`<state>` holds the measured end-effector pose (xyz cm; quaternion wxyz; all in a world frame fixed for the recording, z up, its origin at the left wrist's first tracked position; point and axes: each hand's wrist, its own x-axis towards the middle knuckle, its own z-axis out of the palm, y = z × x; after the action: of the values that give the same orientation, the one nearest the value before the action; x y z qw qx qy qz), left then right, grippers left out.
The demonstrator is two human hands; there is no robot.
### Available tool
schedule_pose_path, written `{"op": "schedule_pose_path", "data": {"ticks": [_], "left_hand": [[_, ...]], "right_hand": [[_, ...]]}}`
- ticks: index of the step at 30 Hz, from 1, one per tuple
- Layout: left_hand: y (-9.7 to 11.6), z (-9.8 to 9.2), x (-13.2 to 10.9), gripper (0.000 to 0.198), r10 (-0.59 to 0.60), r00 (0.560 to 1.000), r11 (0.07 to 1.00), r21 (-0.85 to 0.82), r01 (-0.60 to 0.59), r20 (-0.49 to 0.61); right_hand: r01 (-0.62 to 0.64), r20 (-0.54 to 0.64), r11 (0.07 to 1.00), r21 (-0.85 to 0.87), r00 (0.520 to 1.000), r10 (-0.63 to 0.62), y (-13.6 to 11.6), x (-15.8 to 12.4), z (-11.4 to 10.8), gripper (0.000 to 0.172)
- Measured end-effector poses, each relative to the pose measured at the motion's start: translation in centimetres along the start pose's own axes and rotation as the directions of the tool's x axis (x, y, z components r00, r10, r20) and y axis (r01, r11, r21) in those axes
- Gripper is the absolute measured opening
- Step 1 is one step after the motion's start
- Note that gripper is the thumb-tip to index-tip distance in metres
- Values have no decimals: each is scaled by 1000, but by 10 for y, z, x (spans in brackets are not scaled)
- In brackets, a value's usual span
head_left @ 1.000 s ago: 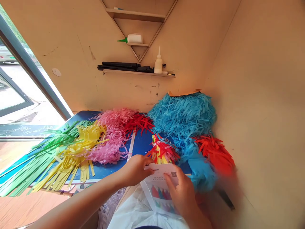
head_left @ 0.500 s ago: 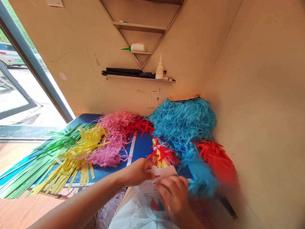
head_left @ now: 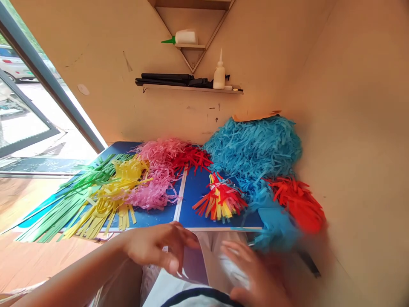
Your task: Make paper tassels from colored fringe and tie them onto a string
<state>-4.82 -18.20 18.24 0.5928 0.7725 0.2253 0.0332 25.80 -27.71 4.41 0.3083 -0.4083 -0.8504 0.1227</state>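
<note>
My left hand (head_left: 156, 249) hovers below the front edge of the blue table (head_left: 194, 192), with its fingers curled and pinching the edge of a clear plastic packet (head_left: 194, 264). To the right of the packet, my right hand (head_left: 255, 277) is smeared by motion. Its fingers lie over something whitish that I cannot make out. Just beyond both hands, a small tassel of red, yellow and orange paper strips (head_left: 220, 200) rests on the table, touched by neither hand.
Fringed paper covers the table: green (head_left: 70, 198), yellow (head_left: 111, 194), pink (head_left: 156, 179), red (head_left: 191, 157), a big blue heap (head_left: 255, 147) and a red bunch (head_left: 300, 204). A wall shelf holds a glue bottle (head_left: 219, 76). The right wall is close; a glass door stands left.
Both hands have dropped from the table edge toward my lap with the packet. The printed card is no longer readable, and the multicoloured tassel now lies uncovered.
</note>
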Motion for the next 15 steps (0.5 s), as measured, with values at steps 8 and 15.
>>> {"op": "schedule_pose_path", "data": {"ticks": [8,15], "left_hand": [[-113,38,-44,36,-690,579,703,-593,392,-435],[-150,92,-61,61,-851,436,382,-914,136,-291]], "right_hand": [[427,48,899,96,900,-433,-31,25,128,63],[363,218,848,386,857,-467,-35,23,150,40]]}}
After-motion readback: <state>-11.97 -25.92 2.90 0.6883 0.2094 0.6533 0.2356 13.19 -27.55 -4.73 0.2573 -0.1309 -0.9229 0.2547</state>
